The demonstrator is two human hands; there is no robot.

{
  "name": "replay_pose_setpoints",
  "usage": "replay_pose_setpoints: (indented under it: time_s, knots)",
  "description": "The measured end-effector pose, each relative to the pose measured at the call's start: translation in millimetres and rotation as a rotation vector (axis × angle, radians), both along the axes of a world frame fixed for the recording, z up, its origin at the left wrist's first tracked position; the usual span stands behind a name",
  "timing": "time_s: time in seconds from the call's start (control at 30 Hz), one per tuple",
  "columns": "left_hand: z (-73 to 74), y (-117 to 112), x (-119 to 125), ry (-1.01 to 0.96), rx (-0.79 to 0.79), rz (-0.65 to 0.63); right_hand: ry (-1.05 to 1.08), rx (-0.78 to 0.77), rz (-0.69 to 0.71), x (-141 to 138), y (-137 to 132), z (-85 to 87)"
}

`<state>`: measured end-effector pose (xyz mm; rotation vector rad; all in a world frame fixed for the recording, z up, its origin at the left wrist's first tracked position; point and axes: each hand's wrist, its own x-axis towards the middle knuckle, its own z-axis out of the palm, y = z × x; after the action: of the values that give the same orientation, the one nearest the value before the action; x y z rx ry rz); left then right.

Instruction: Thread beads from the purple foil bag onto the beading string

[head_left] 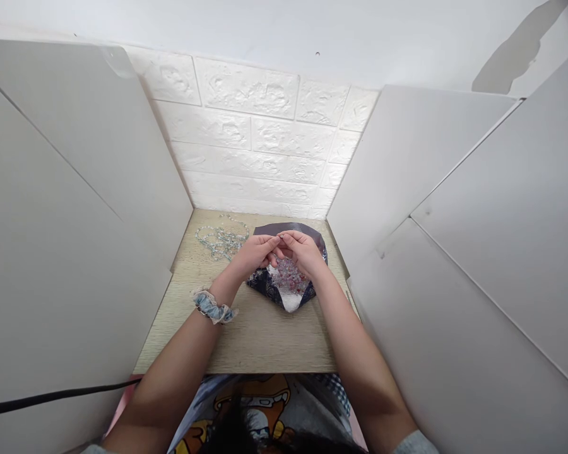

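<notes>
My left hand [261, 250] and my right hand [301, 248] meet fingertip to fingertip, each closed in a pinch. What lies between the fingertips is too small to make out. Right below them, a heap of small pink and clear beads [288, 276] rests on a silvery-white lining. Around the beads spreads a dark blue patterned pouch or wrapper [265, 290], its far flap greyish purple and partly covered by my hands. To the left of my left hand lies a tangled string of pale green and clear beads [222, 241].
The light wooden tabletop [265, 347] is narrow. White panels stand close on the left [99, 157] and right [383, 183], with a white brick-pattern wall [265, 139] behind. A black cable [61, 394] runs in at lower left. A blue scrunchie [213, 308] circles my left wrist.
</notes>
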<state>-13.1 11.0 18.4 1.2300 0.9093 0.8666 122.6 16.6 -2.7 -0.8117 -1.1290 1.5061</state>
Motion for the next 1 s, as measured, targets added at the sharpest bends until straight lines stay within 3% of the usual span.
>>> replay_pose_setpoints:
  time_s: [0.23, 0.67, 1.0]
  knots:
    - [4.2, -2.4, 1.2, -0.048, -0.058, 0.023, -0.088, 0.091, -0.04, -1.0, 1.4, -1.8]
    - [-2.1, 1.7, 1.1, -0.077, -0.058, 0.017, -0.139, 0.136, -0.102, -4.5, 3.5, -6.4]
    - [2.1, -0.7, 1.6, -0.06, -0.069, 0.028, -0.212, 0.174, -0.124, -3.9, 2.8, -5.3]
